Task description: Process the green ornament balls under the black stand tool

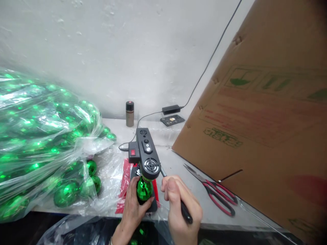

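A shiny green faceted ball (pixel 144 190) sits under the head of a small black press-like machine (pixel 149 149). My left hand (pixel 133 204) is wrapped round the ball's left and near sides, thumb in front, and holds it there. My right hand (pixel 182 207) is closed round a black-handled lever (pixel 186 211), whose metal rod runs up to the machine's right side. The machine has round vents, small buttons and a red switch (pixel 133 152) on a side box. Red tape (pixel 124 187) shows round its base. The ball's top is hidden by the machine head.
A large clear plastic bag (pixel 51 119) of green balls fills the left. Red-and-black scissors (pixel 214 190) lie on the right, before a big cardboard box (pixel 255 112). Behind stand a small bottle (pixel 129 114), a black power adapter (pixel 171 109) with cable, and a dark phone (pixel 172 120).
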Demonstrator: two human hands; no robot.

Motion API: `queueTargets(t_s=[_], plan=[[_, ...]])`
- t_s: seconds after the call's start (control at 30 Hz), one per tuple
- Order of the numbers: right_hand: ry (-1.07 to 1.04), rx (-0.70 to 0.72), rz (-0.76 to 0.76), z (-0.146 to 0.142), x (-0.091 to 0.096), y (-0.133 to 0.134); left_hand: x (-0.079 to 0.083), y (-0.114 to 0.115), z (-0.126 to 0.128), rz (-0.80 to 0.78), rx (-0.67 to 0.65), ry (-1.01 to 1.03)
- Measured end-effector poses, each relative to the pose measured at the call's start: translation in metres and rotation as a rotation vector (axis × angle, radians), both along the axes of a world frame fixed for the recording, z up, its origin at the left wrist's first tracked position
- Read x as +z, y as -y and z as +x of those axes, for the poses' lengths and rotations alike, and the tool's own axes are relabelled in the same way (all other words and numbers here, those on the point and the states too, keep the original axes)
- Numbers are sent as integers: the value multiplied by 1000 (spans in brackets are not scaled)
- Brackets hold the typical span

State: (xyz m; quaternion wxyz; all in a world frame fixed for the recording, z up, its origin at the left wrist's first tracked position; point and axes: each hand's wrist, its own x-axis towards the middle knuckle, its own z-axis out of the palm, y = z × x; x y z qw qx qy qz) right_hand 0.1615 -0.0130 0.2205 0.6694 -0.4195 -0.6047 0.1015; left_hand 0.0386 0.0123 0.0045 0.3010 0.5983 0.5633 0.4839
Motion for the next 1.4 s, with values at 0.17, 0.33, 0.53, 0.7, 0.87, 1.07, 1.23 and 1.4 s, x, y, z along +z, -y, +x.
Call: queueTargets(t_s=[0.17,0.33,0.53,0.7,0.87,1.07,1.23,1.4], plan=[[29,-5,20,2,-10,1,-4,1,-1,43,-2,-25],[-3,-41,84,-4,-37,1,-6,-1,1,75,2,-77],[-91,-120,139,-12,-47,-2,-8,0,3,111,4,-141],[-64,-140,97,-11,-36,-3,-11,-1,5,160,11,-163],[-59,-126,103,-10,-36,-1,-9,0,5,161,7,-159],[-81,-109,93,-9,-48,-2,-4,1,4,134,-4,-138],[-97,-103,119,-9,-54,-3,-8,0,4,147,0,-139],[-134,-113,134,-12,-52,-4,-11,0,5,175,14,-161]])
